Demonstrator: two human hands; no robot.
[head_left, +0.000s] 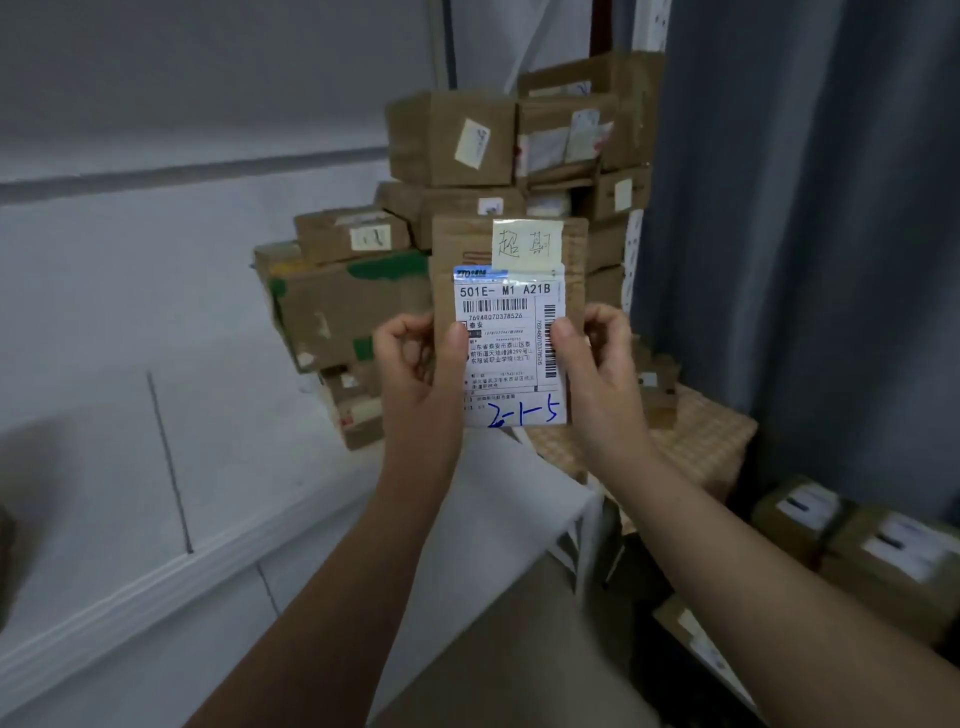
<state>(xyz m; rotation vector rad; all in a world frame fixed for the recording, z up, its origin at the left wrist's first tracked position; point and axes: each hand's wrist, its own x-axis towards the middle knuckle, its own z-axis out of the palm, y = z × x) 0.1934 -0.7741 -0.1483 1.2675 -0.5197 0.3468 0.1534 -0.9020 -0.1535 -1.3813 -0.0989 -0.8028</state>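
A small flat brown parcel (574, 249) is held upright in front of me at mid frame. It carries a white shipping label (506, 358) with barcodes and blue handwriting, and a pale yellow sticky note (527, 244) with handwritten characters at its top. My left hand (415, 364) grips its left edge, thumb on the front. Its right edge is gripped by my right hand (597, 358), whose thumb lies on the label's side barcode.
Behind the parcel rises a pile of brown cardboard boxes (452, 137) on a white shelf (498, 499) against a white wall. A woven basket (701, 441) sits at right. More labelled boxes (883, 561) lie low right beside a grey-blue curtain (805, 208).
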